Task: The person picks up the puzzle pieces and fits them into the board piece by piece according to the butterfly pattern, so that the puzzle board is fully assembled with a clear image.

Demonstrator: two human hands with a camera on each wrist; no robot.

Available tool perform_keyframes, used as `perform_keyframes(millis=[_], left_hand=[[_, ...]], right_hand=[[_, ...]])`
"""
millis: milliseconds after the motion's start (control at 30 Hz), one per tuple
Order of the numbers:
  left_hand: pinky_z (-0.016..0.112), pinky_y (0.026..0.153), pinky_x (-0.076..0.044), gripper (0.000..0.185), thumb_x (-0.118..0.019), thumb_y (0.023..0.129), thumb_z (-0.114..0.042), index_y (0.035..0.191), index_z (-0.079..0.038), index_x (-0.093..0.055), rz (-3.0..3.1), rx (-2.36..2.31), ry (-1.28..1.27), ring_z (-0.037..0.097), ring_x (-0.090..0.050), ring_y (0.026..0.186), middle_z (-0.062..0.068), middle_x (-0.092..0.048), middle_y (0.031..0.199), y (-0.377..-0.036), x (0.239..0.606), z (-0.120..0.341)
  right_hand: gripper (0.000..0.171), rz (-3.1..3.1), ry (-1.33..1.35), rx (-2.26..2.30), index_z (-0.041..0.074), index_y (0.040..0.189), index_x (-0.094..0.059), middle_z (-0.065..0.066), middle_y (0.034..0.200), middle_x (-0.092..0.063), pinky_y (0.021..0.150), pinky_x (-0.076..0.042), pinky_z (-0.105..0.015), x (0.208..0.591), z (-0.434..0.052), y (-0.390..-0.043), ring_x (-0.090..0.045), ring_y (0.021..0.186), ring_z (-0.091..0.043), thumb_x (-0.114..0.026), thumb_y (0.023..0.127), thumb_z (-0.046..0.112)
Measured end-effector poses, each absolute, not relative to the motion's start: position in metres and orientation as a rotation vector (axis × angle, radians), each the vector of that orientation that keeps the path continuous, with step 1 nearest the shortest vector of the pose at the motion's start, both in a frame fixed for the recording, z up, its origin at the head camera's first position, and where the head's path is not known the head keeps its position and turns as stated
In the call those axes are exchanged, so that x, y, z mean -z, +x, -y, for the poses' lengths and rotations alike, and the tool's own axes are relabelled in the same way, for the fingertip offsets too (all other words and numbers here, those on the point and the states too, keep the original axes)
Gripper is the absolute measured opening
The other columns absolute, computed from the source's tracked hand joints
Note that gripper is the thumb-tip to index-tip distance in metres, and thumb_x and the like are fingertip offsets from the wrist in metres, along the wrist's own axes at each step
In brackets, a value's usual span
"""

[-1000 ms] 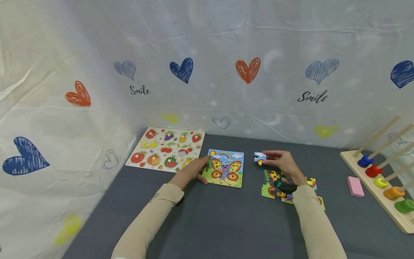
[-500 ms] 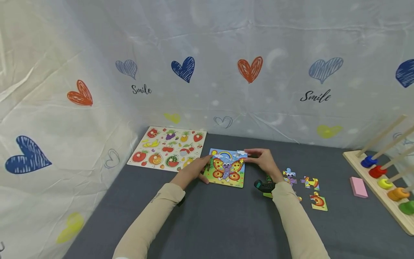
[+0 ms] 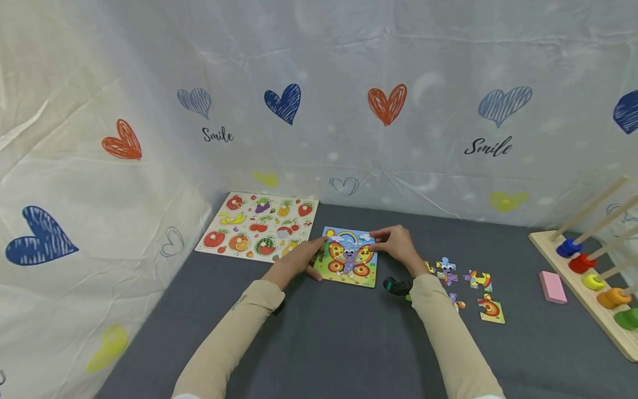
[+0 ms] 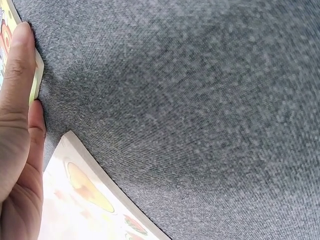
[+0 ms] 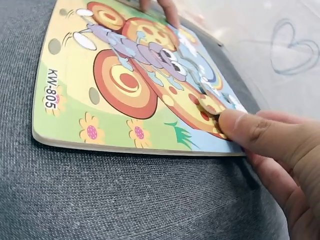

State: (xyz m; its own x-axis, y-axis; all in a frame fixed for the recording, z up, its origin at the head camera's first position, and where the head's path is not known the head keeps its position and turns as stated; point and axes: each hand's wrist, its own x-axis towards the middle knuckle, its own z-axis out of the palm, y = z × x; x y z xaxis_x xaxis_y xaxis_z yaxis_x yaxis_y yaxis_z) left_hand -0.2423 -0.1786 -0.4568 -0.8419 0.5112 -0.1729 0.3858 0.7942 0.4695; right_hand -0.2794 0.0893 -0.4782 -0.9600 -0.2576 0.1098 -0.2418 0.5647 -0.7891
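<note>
On the grey table [image 3: 319, 343] we have the butterfly puzzle board [image 3: 349, 258] lying flat between our hands. Our left hand [image 3: 294, 265] rests straight-fingered against its left edge, steadying it. Our right hand [image 3: 396, 246] is at the board's upper right corner, thumb pressing there; whether a piece sits under the fingers we cannot tell. Several loose pieces [image 3: 466, 285] lie to the right, well apart from the board, so we judge most of the fitting is left to do.

Long beige sleeves, bare hands, a black band at each wrist.
</note>
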Motion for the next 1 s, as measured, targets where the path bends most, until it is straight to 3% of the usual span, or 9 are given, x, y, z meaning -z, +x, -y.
perform_keyframes(millis=[433, 700, 1000], left_hand=[[0.033, 0.082, -0.042, 0.096, -0.081, 0.061, -0.025, 0.139, -0.006, -0.028, -2.689, -0.621, 0.668, 0.019, -0.051, 0.088, 0.01, -0.051, 0.115, -0.241, 0.456, 0.179], [0.032, 0.083, -0.041, 0.097, -0.081, 0.061, -0.026, 0.139, -0.006, -0.027, -2.688, -0.614, 0.652, 0.018, -0.05, 0.088, 0.008, -0.052, 0.112, -0.242, 0.458, 0.178], [0.032, 0.082, -0.041, 0.098, -0.082, 0.061, -0.026, 0.139, -0.004, -0.026, -2.689, -0.635, 0.654, 0.017, -0.049, 0.085, 0.006, -0.052, 0.109, -0.24, 0.456, 0.179]], right_hand=[[0.04, -2.788, -0.441, 1.283, 0.005, 0.103, -0.068, -0.006, 0.079, -0.066, 0.067, -0.046, -0.034, 0.47, -0.087, -0.282, -0.06, 0.073, -0.017, -0.08, 0.066, 0.017], [0.033, -2.649, -0.561, 1.614, -0.002, 0.103, -0.065, -0.016, 0.099, -0.064, 0.075, -0.049, -0.032, 0.475, -0.08, -0.28, -0.062, 0.091, -0.026, -0.073, 0.071, 0.002], [0.031, -2.637, -0.595, 1.576, -0.001, 0.102, -0.066, -0.015, 0.099, -0.065, 0.074, -0.049, -0.032, 0.482, -0.08, -0.28, -0.063, 0.091, -0.024, -0.072, 0.072, 0.003]])
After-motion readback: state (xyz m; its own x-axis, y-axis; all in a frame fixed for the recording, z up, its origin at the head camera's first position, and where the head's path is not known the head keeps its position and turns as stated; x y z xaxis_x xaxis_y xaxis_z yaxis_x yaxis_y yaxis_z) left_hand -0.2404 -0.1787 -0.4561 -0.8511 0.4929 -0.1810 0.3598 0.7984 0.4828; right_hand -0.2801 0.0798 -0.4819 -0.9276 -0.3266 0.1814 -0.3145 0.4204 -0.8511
